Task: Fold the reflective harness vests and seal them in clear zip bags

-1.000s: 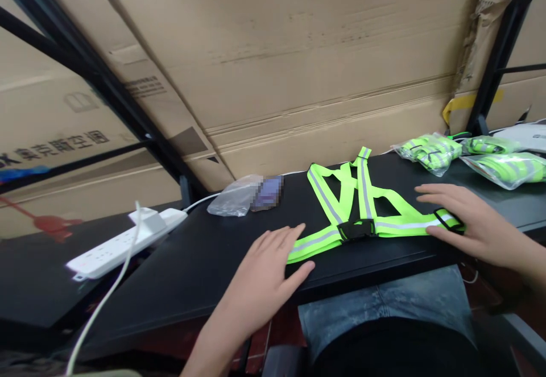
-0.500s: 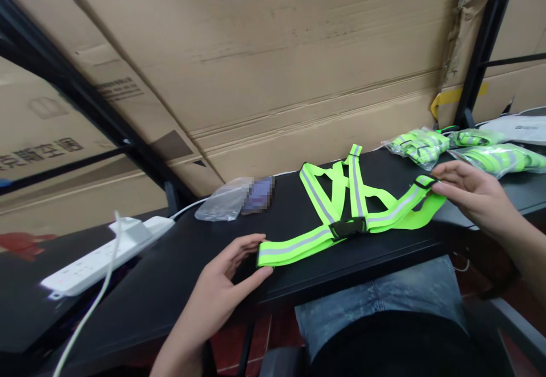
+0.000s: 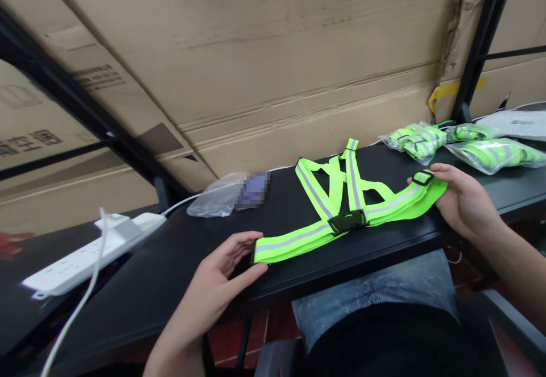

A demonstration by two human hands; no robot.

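Note:
A fluorescent yellow-green reflective vest of elastic straps with grey stripes lies spread on the black table. Its black buckle is fastened at the front of the waist strap. At the strap's left end, my left hand holds the edges between thumb and fingers, around a black slider. My right hand has the folded right end in its grip, beside another black slider. The shoulder straps cross and stretch toward the back of the table.
Several clear bags of folded yellow-green straps lie at the back right. An empty-looking plastic bag and a blurred blue item sit left of the vest. A white power strip with a cable is farther left. Cardboard stands behind.
My right hand has shifted its hold at the right end, its fingers now behind the strap and the slider uncovered. My left hand keeps its place on the left end. The view has shifted slightly.

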